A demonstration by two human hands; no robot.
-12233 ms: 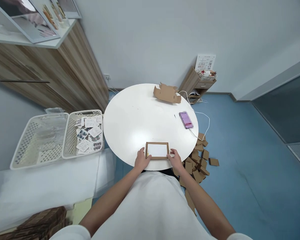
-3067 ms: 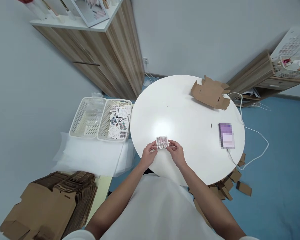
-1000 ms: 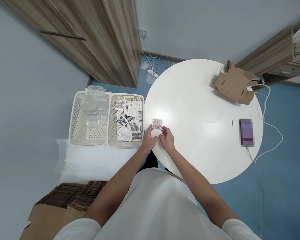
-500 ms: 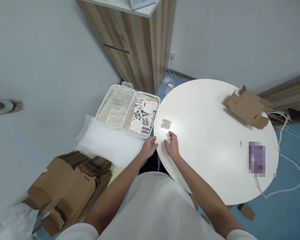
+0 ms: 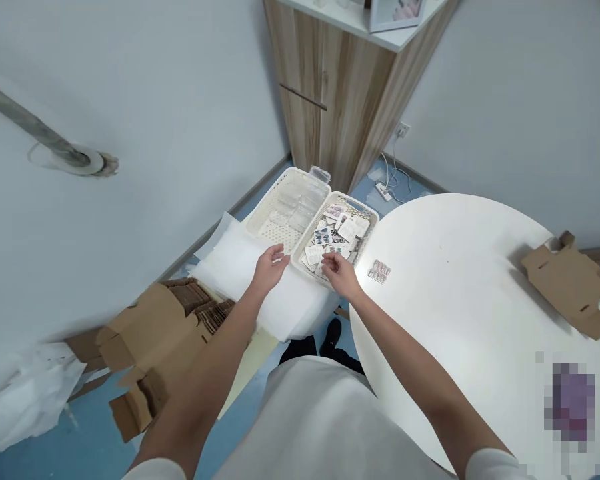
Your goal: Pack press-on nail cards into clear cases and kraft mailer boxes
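Observation:
My right hand (image 5: 341, 275) is over the near side of a white plastic basket (image 5: 373, 230) filled with cards of press-on nails (image 5: 323, 235). Its fingers are bent and a little apart, with nothing visible held in them. Some cards lie with their white backs up. To the left, my left hand (image 5: 271, 268) hovers above white foam sheeting, near the corner of a second white basket (image 5: 267, 203). That hand is empty, fingers apart. A set of pink press-on nails (image 5: 379, 271) lies on the round white table (image 5: 460, 320), just right of my right hand.
Clear plastic boxes (image 5: 303, 208) lie in the left basket. White foam sheeting (image 5: 293, 307) lies in front of the baskets, with stacked brown cardboard boxes (image 5: 155, 320) further left. An unfolded cardboard box (image 5: 570, 283) sits on the table's right. A wooden cabinet (image 5: 345, 93) stands behind.
My view has turned left. My right hand has moved from the table edge to over the card basket, and my left hand has moved left over the foam sheeting. The pink nail set stays on the table.

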